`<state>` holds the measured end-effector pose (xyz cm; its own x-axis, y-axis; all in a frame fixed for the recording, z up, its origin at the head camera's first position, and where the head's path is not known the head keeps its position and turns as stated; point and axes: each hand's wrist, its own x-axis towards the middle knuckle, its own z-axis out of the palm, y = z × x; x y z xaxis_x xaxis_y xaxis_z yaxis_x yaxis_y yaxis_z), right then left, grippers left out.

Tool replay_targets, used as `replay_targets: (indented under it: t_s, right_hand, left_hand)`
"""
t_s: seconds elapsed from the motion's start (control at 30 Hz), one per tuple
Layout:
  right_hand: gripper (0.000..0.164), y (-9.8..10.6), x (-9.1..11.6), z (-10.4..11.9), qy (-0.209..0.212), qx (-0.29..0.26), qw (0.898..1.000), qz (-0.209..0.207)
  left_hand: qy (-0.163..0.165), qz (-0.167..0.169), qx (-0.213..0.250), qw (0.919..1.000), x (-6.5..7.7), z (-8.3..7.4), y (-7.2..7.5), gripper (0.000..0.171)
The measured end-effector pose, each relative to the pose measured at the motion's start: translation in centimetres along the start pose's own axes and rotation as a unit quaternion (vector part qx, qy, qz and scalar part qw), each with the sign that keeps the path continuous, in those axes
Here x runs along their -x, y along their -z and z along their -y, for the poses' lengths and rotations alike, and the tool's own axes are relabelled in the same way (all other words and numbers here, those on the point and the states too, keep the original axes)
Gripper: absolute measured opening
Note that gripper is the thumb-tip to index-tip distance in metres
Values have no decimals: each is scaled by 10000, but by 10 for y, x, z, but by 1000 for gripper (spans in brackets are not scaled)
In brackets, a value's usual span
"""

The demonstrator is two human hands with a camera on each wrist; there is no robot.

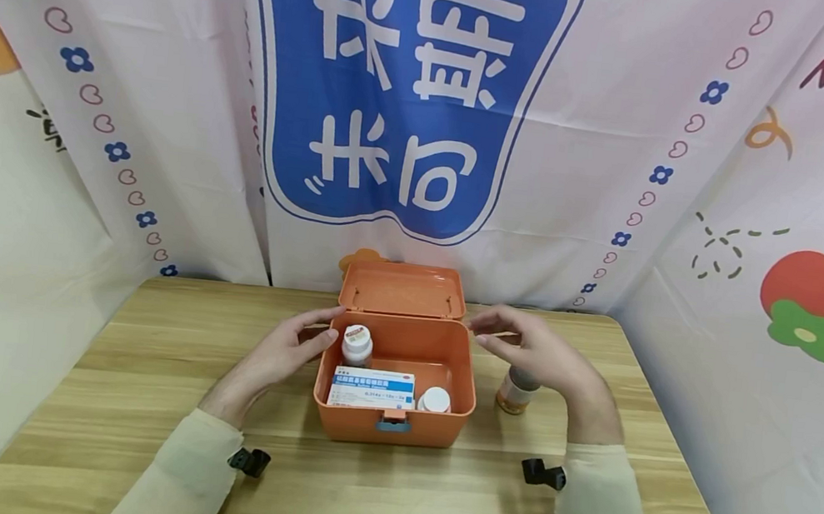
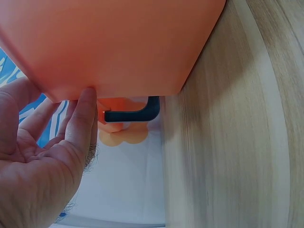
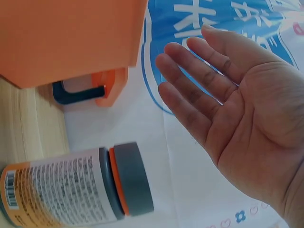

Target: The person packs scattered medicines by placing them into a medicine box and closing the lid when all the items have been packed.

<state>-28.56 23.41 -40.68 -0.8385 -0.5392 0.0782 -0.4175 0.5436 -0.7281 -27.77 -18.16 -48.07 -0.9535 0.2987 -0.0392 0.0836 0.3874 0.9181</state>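
An orange storage box (image 1: 389, 431) stands on the wooden table with its lid (image 1: 404, 288) swung back. Inside it are a white bottle (image 1: 357, 345), a white and blue medicine carton (image 1: 371, 388) and a second white-capped bottle (image 1: 435, 400). My left hand (image 1: 291, 351) touches the box's left rim and side with fairly straight fingers, as the left wrist view also shows. Near the right rim my right hand (image 1: 534, 349) hangs, palm toward the box; in the right wrist view its fingers are apart from the box and hold nothing. Below it stands a grey-capped supplement jar (image 3: 66, 187).
A dark handle (image 2: 135, 114) shows behind the box, attached to the lid. The wooden table (image 1: 386, 506) ends at a printed cloth (image 1: 403, 122) hanging behind it. White printed sheets hang at both sides. Each wrist wears a black strap mount (image 1: 250, 462).
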Motion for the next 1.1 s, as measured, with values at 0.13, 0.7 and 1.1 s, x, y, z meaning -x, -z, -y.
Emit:
replay_targets:
  t_s: [0.13, 0.7, 1.1]
  right_hand:
    - [33, 5, 4, -11, -23, -113, 9998, -176]
    - [37, 18, 19, -50, -471, -378, 9978, -288]
    - [42, 21, 29, -67, -634, -557, 9964, -96]
  left_hand:
    - [-15, -1, -11, 10000, 0, 0, 0, 53]
    - [-31, -19, -59, 10000, 1, -1, 0, 54]
    - [-14, 12, -86, 10000, 0, 0, 0, 54]
